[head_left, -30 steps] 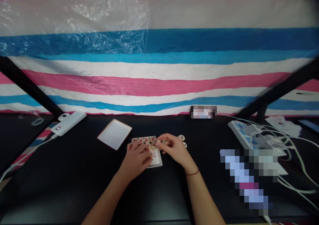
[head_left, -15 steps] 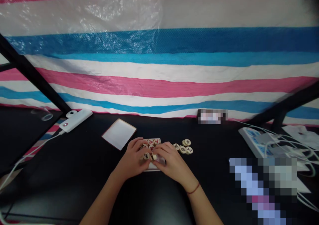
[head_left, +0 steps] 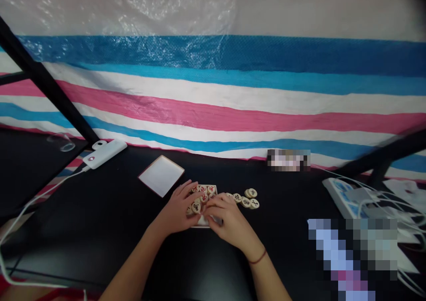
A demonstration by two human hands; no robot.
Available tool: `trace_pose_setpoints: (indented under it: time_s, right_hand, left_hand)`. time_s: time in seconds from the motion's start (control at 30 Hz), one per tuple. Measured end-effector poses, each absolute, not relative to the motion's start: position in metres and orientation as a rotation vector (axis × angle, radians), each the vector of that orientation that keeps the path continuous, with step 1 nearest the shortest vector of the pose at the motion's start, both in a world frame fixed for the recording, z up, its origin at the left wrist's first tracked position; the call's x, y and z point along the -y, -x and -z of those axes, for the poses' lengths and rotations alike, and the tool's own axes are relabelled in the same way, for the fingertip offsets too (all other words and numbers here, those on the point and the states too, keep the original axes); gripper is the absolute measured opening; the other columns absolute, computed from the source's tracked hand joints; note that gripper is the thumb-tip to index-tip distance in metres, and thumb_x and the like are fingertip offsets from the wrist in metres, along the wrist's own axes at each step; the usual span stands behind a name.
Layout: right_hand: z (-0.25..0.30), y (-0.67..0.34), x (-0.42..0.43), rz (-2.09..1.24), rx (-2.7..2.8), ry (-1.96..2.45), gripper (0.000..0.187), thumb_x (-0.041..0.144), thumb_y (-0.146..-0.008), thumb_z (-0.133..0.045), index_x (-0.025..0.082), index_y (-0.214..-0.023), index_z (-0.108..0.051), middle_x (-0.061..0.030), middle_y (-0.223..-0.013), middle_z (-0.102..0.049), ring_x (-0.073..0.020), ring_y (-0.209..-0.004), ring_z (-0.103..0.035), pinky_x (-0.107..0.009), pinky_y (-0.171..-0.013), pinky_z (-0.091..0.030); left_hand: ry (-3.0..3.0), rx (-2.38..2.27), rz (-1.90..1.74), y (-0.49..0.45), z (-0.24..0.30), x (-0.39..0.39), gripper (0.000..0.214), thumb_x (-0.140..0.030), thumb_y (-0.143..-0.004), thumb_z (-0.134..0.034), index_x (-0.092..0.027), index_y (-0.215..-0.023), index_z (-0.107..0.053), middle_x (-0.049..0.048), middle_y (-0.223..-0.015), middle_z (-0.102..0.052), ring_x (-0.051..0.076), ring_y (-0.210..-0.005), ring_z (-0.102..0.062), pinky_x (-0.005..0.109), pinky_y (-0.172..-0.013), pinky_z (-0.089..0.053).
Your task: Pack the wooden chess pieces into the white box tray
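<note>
A small open box (head_left: pixel 199 225) on the black table holds several round Chinese chess pieces (head_left: pixel 203 189) with red and black characters. My left hand (head_left: pixel 178 208) lies along the box's left side, its fingers stretched over the edge by the pieces and the thumb near the front. My right hand (head_left: pixel 223 216) reaches in from the right with fingertips bent together over the front part of the box; whatever they pinch is hidden. Close to a black-marked piece (head_left: pixel 196 207), the fingers of both hands nearly meet. More loose pieces (head_left: pixel 246 202) lie right of the box, some stacked.
The box lid (head_left: pixel 162 176) lies upturned behind the left hand. A white device (head_left: pixel 105 153) with a cable stands back left, near a clear cup (head_left: pixel 66 146). A power strip (head_left: pixel 339 199) with tangled cables sits at right. Striped sheeting (head_left: pixel 213 119) hangs behind the table.
The tilted piece seen between my hands no longer shows; a black-marked piece now lies flat in the box. My right fingertips have lowered into the box. The view has turned slightly.
</note>
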State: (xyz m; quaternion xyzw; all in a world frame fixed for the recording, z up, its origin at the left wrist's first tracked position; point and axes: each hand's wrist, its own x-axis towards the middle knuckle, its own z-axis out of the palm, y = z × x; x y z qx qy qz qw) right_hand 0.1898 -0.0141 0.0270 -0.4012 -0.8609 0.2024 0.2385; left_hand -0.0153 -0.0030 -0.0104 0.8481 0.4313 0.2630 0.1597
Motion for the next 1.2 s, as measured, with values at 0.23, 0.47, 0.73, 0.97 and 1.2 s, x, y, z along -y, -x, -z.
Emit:
trace_pose_setpoints:
  time_s: [0.23, 0.47, 0.73, 0.97, 1.2]
  right_hand:
    - [-0.029, -0.191, 0.013, -0.504, 2.356, 1.263, 0.014, 0.013, -0.079, -0.063, 0.022, -0.09, -0.063, -0.0036, -0.089, -0.064, -0.0213, -0.088, -0.05, -0.036, -0.082, -0.039]
    - [-0.024, -0.19, 0.014, -0.505, 2.391, 1.33, 0.017, 0.01, -0.081, -0.057, 0.021, -0.092, -0.063, -0.0016, -0.074, -0.061, -0.02, -0.08, -0.05, -0.033, -0.076, -0.039]
    - [-0.023, -0.185, 0.014, -0.435, 2.404, 1.389, 0.016, 0.009, -0.08, -0.056, 0.02, -0.091, -0.06, -0.0022, -0.074, -0.063, -0.0203, -0.078, -0.052, -0.03, -0.07, -0.039]
    - [-0.025, -0.181, 0.016, -0.434, 2.353, 1.37, 0.006, 0.018, -0.081, -0.063, 0.02, -0.085, -0.059, -0.0017, -0.073, -0.061, -0.0199, -0.076, -0.052, -0.03, -0.069, -0.039]
    - [-0.014, -0.227, -0.005, -0.013, 1.816, 1.589, 0.018, 0.029, -0.088, -0.052, 0.017, -0.097, -0.061, -0.0113, -0.096, -0.063, -0.0244, -0.086, -0.055, -0.037, -0.079, -0.042]
  left_hand:
    - [-2.366, -1.196, -0.768, 0.016, 0.012, 0.002, 0.057, -0.019, -0.077, -0.061, -0.025, -0.132, -0.049, 0.0084, -0.148, -0.039, 0.03, -0.141, -0.028, 0.05, -0.114, -0.033]
    - [-2.365, -1.189, -0.756, 0.017, 0.013, 0.002, 0.058, -0.018, -0.076, -0.062, -0.024, -0.133, -0.05, 0.0095, -0.15, -0.037, 0.031, -0.142, -0.027, 0.052, -0.113, -0.032]
    - [-2.384, -1.192, -0.753, 0.017, 0.012, 0.003, 0.06, -0.016, -0.075, -0.064, -0.025, -0.133, -0.05, 0.0102, -0.15, -0.037, 0.03, -0.142, -0.027, 0.052, -0.112, -0.033]
    - [-2.398, -1.202, -0.735, 0.017, 0.013, 0.003, 0.056, -0.019, -0.079, -0.063, -0.025, -0.133, -0.051, 0.0093, -0.152, -0.033, 0.029, -0.143, -0.025, 0.051, -0.113, -0.033]
    - [-2.395, -1.231, -0.73, 0.017, 0.012, 0.003, 0.058, -0.018, -0.075, -0.066, -0.025, -0.132, -0.052, 0.01, -0.152, -0.034, 0.032, -0.141, -0.028, 0.052, -0.112, -0.034]
